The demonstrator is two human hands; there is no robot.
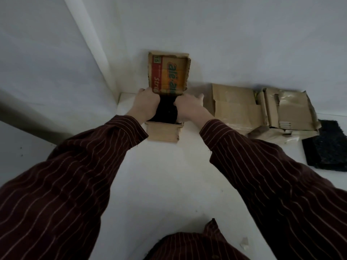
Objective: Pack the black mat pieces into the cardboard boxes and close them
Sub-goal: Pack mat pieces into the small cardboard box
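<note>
A small cardboard box [163,132] stands on the white table near the wall corner, its printed lid flap [169,74] raised against the wall. A black mat piece [166,110] sits in the box's opening. My left hand [145,106] grips the mat's left side with curled fingers. My right hand [189,108] holds the mat's right side, its fingertips stretched toward the flap. More black mat pieces [326,145] lie stacked at the right edge.
A second, larger cardboard box [262,111] with folded-over flaps lies to the right against the wall. A small scrap of paper [244,243] lies on the white table [178,175] near my body. Walls close in on the left and back.
</note>
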